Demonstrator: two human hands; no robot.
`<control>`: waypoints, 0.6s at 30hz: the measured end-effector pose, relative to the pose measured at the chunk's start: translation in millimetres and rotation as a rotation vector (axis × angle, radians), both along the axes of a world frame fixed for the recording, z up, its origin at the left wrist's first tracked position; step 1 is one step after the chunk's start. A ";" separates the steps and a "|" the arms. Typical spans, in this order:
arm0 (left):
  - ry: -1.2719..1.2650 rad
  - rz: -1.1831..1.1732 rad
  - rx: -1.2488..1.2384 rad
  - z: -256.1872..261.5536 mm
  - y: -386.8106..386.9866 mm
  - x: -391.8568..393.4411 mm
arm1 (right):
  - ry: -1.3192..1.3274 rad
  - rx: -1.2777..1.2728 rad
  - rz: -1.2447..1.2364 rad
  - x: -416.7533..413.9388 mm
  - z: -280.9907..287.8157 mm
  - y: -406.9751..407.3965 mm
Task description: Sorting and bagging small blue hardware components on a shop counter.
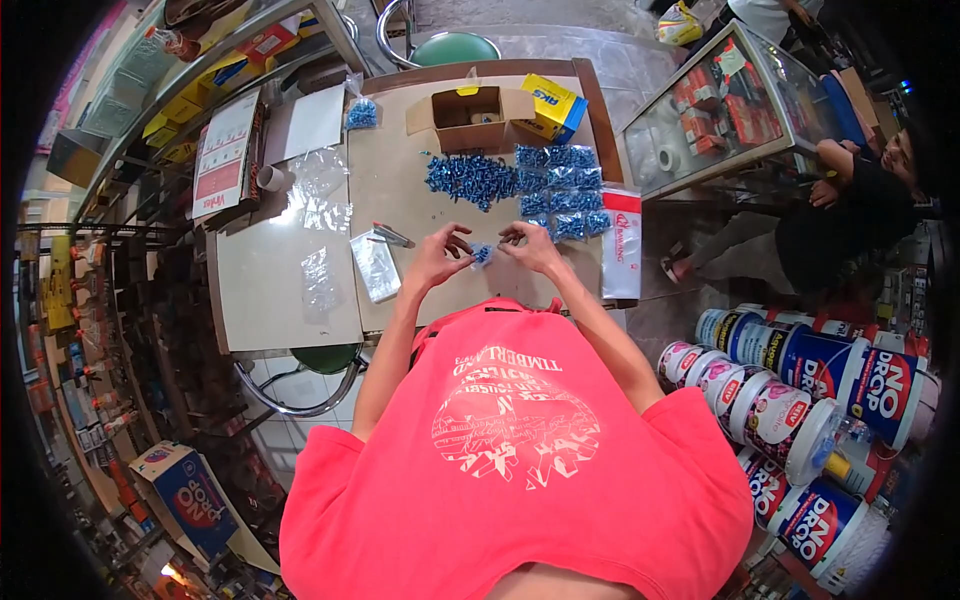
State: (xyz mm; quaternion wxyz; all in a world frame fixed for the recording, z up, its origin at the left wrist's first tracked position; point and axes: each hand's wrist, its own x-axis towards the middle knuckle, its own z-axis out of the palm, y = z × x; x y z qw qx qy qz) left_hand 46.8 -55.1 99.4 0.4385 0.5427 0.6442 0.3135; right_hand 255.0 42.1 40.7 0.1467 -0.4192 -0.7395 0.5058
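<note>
A small clear plastic bag (481, 254) with blue screws in it lies on the table in front of me. My left hand (445, 253) is at its left side, thumb and fingertips at the plastic. On the other side, my right hand (531, 246) has its thumb and forefinger close together by the bag's edge. Whether either hand grips the plastic is too small to tell. Beyond the hands spreads a loose pile of blue screws (471, 178). Filled bags of screws (561, 191) lie in rows to its right.
An opened cardboard box (469, 129) and a yellow-blue box (553, 109) stand behind the pile. Empty clear bags (375, 266) and a stapler-like tool (391, 235) lie left; a plastic-bag pack (622, 244) lies right. Paint buckets (780, 416), a glass case (712, 112) and a person (840, 217) are rightward.
</note>
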 end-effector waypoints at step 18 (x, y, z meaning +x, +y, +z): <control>0.071 0.094 0.081 -46.3 7.5 12.8 | 0.043 0.091 0.101 -22.5 20.4 -14.8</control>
